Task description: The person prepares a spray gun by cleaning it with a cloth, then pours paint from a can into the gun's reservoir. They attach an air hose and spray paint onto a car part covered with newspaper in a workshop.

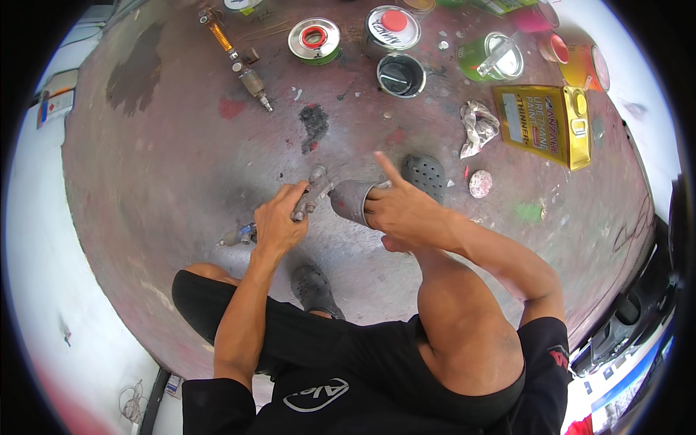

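Probably light and stiff, the grey cup [349, 202] suits a rim hold: our right hand [407, 209] grips its mouth at three o'clock. At its nine, our left hand [278, 220] clasps the likely weightier spray gun [310, 201].

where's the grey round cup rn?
Head view, near centre: the grey round cup is in the right hand, tipped sideways, just right of the grey metal spray gun in the left hand.

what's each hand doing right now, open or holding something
Left hand: closed, holding a spray gun.
Right hand: holding a grey cup, index finger extended.
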